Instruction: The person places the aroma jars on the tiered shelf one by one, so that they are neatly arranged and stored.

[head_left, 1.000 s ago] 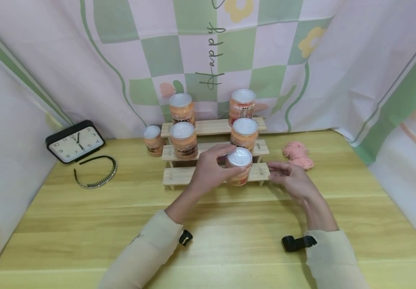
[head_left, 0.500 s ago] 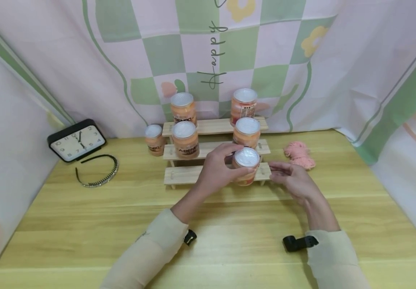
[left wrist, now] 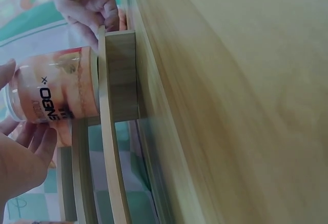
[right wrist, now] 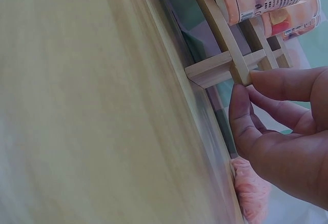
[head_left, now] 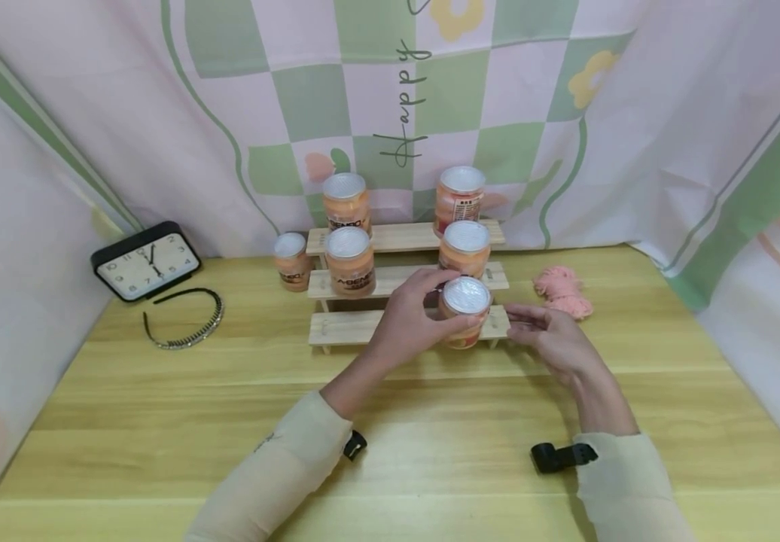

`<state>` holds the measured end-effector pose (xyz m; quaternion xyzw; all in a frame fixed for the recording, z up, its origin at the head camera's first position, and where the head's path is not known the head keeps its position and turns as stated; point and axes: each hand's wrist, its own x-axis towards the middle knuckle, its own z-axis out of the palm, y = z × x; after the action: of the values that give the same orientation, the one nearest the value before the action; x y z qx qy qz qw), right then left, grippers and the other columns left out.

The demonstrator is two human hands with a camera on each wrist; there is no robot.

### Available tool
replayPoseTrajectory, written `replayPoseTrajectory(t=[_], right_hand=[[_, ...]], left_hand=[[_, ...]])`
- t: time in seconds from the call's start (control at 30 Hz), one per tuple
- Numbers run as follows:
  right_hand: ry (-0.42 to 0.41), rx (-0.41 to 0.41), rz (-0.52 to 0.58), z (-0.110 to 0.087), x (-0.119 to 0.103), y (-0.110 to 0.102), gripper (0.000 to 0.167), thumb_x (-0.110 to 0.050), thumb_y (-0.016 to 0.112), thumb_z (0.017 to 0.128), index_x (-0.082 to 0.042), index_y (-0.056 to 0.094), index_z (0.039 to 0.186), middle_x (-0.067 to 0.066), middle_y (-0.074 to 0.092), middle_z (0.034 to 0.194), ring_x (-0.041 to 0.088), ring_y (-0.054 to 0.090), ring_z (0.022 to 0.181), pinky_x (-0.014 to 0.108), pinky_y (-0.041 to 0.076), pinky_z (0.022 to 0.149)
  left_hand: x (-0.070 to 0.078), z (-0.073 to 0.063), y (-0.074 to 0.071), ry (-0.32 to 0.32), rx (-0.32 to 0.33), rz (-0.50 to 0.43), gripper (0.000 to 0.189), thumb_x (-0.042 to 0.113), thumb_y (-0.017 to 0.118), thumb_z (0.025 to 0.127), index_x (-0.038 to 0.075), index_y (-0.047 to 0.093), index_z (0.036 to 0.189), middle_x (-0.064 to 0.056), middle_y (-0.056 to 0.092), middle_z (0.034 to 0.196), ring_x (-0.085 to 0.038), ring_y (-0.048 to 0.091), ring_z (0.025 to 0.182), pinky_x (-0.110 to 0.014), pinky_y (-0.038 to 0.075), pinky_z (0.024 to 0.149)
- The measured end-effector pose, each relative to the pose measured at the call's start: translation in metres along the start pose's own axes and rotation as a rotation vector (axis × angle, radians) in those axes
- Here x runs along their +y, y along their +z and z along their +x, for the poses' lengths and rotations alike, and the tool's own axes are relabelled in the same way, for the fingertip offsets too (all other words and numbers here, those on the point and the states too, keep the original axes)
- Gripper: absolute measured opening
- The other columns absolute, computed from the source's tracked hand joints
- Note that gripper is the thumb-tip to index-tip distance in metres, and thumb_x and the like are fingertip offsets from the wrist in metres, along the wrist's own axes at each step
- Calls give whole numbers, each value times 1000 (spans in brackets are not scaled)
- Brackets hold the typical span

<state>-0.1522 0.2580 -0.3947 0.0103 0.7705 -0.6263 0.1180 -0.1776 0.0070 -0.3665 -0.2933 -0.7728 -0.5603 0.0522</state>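
My left hand [head_left: 406, 320] grips a peach-coloured fruit can [head_left: 466, 297] with a silver lid, thumb on the near side and fingers behind. The can stands upright at the right part of the lowest step of a three-tier wooden shelf [head_left: 342, 329]. In the left wrist view, its base is right at the board [left wrist: 108, 131]. My right hand [head_left: 556, 339] pinches the right end of that same step; the right wrist view shows thumb and finger at the board's corner [right wrist: 240, 72]. Directly behind the held can, another can [head_left: 464, 252] sits on the middle step.
On the left of the middle step stands a can [head_left: 351, 263]. The top step bears a left can [head_left: 346, 203] and a right can [head_left: 459, 202]. A smaller can [head_left: 292, 263] is beside the shelf. Around lie a clock [head_left: 147, 261], a headband [head_left: 190, 342] and pink yarn [head_left: 562, 292].
My left hand has shifted the can a little to the right along the lowest step. The right hand stays at the step's end. The head view has drifted slightly.
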Motion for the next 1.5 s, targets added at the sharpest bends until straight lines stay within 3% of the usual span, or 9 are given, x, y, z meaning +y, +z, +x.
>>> replayPoseTrajectory(t=[0.23, 0.5, 0.8, 1.0, 1.2, 1.5], right_hand=[[-4, -2, 8, 0, 1, -1, 56, 7, 53, 99, 13, 32, 151, 31, 39, 146, 10, 57, 106, 27, 53, 95], [-6, -6, 9, 0, 1, -1, 57, 6, 54, 99, 12, 32, 151, 31, 39, 146, 10, 57, 106, 28, 53, 96], [-7, -6, 9, 0, 4, -2, 56, 6, 53, 100, 13, 31, 151, 31, 39, 146, 8, 57, 106, 27, 53, 95], [-6, -7, 16, 1, 3, -1, 57, 6, 53, 99, 13, 31, 151, 31, 39, 146, 8, 57, 106, 27, 53, 95], [-2, -9, 16, 1, 3, -1, 57, 6, 54, 99, 12, 31, 152, 31, 39, 146, 9, 57, 107, 27, 52, 96], [-4, -8, 19, 1, 2, -1, 56, 7, 52, 100, 13, 31, 151, 31, 39, 145, 9, 57, 107, 27, 53, 95]], left_hand=[[-7, -8, -14, 10, 4, -32, 54, 15, 85, 84, 4, 63, 133, -7, 60, 132, -23, 58, 122, -41, 52, 99], [-11, -20, -41, -86, -36, -84, 56, 16, 81, 88, 4, 60, 139, -9, 60, 136, -31, 56, 127, -51, 44, 107], [-15, -35, -69, -159, -102, -158, 51, 17, 78, 91, 7, 61, 138, -10, 62, 136, -31, 54, 129, -50, 41, 110], [-19, -43, -86, -181, -85, -176, 49, 15, 77, 91, 6, 61, 137, -16, 62, 135, -30, 56, 127, -51, 41, 110], [-21, -48, -100, -192, -76, -165, 50, 13, 75, 92, 3, 60, 138, -20, 61, 135, -39, 53, 129, -49, 43, 109], [-32, -57, -124, -263, -5, -86, 50, 22, 79, 91, 9, 62, 137, -5, 63, 135, -30, 56, 126, -48, 45, 106]])
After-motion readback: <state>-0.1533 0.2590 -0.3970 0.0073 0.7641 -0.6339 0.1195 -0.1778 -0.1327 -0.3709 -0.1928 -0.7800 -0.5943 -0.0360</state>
